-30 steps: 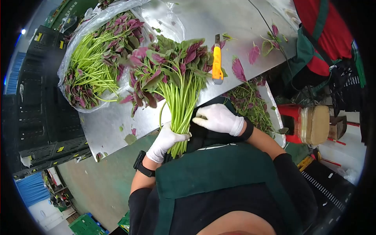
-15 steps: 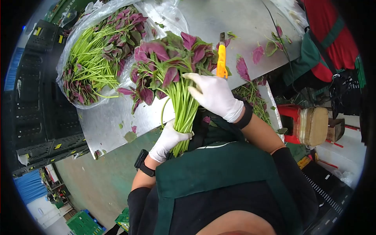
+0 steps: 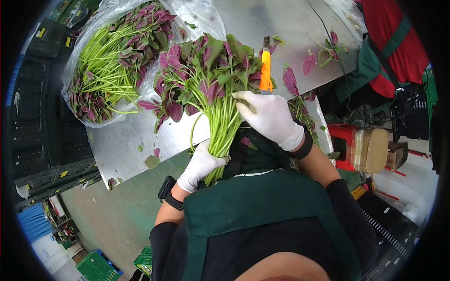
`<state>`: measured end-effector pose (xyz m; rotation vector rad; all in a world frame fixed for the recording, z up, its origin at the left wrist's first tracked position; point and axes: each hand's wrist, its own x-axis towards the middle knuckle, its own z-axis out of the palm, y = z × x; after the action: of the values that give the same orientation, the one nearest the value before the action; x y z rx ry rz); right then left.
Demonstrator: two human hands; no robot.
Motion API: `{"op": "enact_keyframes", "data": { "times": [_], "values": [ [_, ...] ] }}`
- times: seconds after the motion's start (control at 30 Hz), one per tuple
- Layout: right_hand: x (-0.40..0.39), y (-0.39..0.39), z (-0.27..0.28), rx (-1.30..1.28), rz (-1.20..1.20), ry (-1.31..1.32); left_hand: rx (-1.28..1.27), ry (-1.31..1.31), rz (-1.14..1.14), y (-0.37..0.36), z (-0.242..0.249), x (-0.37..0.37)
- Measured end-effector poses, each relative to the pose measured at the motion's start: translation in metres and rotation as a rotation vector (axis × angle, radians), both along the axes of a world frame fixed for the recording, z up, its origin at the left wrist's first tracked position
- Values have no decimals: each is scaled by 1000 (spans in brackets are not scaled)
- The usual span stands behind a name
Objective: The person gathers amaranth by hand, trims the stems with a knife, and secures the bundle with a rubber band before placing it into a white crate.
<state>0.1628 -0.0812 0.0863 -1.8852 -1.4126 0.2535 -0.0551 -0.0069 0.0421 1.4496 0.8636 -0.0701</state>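
Observation:
A bunch of red amaranth [image 3: 220, 119], with purple-green leaves and long pale green stems, stands tilted in front of me. My left hand [image 3: 204, 165], in a white glove, is closed around the lower stems. At the right side of the bunch, just below the leaves, is my gloved right hand [image 3: 272, 114]. Its fingers are curled, with index finger and thumb at the stems; what they pinch, if anything, I cannot make out. Just above that hand lies a knife with an orange handle [image 3: 266, 70], its blade pointing away from me.
More amaranth [image 3: 110, 65] fills a clear plastic bag [image 3: 185, 14] on the metal table [image 3: 117, 152]. Loose leaves [image 3: 309, 64] lie at the right, and trimmings [image 3: 302, 112] beside my right arm. Black crates [image 3: 33, 112] are stacked left; a red stool [image 3: 341, 145] stands right.
My right hand has shifted slightly right and down across the bunch, and some leaves have moved. My left hand keeps its hold on the stems. The view has moved a little.

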Motion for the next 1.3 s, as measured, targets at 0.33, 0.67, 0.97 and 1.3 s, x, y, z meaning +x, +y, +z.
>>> {"op": "enact_keyframes", "data": {
  "times": [0.33,0.67,0.97,1.3],
  "values": [
    [26,2,-7,-41,41,1178,52,59,-13,1,6,1],
    [10,-13,-17,122,-204,487,268,104,-119,9,-1,-3],
    [23,-9,-9,125,-299,599,389,117,-144,8,-5,-4],
    [15,-8,18,340,-21,-78,347,36,-113,8,-18,-11]
  ]
}}
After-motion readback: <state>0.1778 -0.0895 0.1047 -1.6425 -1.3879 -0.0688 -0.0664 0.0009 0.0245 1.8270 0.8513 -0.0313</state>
